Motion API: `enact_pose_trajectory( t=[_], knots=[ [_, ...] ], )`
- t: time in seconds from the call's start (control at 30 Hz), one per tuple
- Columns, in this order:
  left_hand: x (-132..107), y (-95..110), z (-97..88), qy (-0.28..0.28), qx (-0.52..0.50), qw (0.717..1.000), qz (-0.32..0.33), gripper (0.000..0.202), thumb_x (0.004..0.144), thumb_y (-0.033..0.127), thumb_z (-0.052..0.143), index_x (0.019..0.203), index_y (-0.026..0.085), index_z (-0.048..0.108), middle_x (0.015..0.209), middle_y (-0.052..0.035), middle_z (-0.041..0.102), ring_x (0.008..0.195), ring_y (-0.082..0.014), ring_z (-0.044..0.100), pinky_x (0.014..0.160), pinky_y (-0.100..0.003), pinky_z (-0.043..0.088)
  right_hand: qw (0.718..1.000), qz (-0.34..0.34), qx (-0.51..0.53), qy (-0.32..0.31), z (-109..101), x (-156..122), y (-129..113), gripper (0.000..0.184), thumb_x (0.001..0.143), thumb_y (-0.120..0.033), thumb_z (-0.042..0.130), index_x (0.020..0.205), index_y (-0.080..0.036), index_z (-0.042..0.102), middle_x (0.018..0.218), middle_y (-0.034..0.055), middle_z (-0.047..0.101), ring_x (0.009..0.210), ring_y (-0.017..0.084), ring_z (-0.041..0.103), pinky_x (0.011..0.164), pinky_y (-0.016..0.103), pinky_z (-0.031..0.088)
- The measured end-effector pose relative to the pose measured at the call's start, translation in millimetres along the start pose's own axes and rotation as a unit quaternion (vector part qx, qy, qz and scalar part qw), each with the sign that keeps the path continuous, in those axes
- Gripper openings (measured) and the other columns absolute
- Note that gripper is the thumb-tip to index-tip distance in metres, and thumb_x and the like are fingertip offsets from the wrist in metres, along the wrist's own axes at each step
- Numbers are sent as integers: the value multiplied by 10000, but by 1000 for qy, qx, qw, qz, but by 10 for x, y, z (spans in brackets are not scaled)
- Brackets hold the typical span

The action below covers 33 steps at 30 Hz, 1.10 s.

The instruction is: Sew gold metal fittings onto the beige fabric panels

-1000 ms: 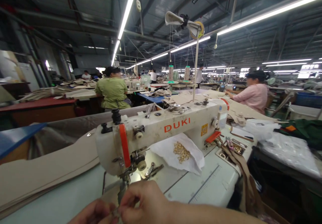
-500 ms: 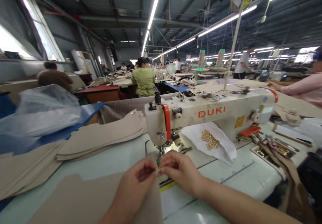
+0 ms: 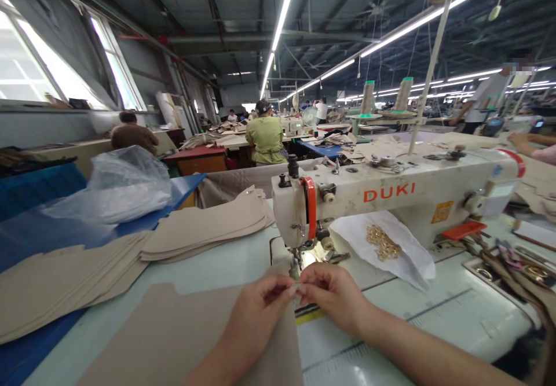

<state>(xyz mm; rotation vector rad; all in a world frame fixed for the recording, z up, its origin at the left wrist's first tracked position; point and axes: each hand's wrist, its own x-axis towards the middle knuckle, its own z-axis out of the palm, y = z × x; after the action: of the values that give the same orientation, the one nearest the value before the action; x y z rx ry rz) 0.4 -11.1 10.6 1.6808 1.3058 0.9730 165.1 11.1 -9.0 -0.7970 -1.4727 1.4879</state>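
My left hand and my right hand meet fingertip to fingertip just in front of the needle area of a white sewing machine. Both are closed in a pinch around something tiny between them, too small to name. Beneath my left hand lies a beige fabric panel, flat on the pale machine table. Small gold metal pieces sit in a heap on a white sheet under the machine's arm, beyond my right hand.
Stacks of beige panels lie left of the machine, near a clear plastic bag on a blue surface. At the right, a tray holds rings and straps. A person in a green shirt sits further back; thread cones stand behind the machine.
The camera view has turned slightly left, so the scene sits further right in the picture. Both hands keep their fingertip pinch near the needle.
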Motion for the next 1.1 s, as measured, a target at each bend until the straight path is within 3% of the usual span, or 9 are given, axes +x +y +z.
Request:
enact_pose_trajectory(
  t=[0.23,0.53,0.9,1.1],
  knots=[
    [-37,39,20,47,0,999,4,163,743,313,596,748,178,687,717,-9,704,693,-175,641,663,-227,487,998,15,57,18,1,10,40,349,609,-462,762,732,-174,607,640,-14,634,595,122,581,615,241,444],
    [-24,26,23,48,21,999,3,196,754,334,568,737,163,664,686,-9,669,668,-168,606,630,-226,457,1000,6,-1,27,-9,-8,69,208,690,-343,697,731,-149,636,629,6,640,591,126,580,601,227,436],
    [-25,43,27,27,69,997,-9,215,737,336,530,701,175,668,666,0,651,676,-181,598,629,-230,441,984,-37,-176,-9,-35,-45,15,108,809,-201,519,738,-153,584,590,-14,576,529,109,499,520,196,357],
    [6,7,16,31,51,997,-52,233,700,357,576,759,178,712,722,-8,702,724,-201,623,675,-242,458,939,-111,-326,17,-34,-66,-37,127,814,-123,489,707,-170,539,621,-28,515,586,104,454,554,191,300]
  ],
)
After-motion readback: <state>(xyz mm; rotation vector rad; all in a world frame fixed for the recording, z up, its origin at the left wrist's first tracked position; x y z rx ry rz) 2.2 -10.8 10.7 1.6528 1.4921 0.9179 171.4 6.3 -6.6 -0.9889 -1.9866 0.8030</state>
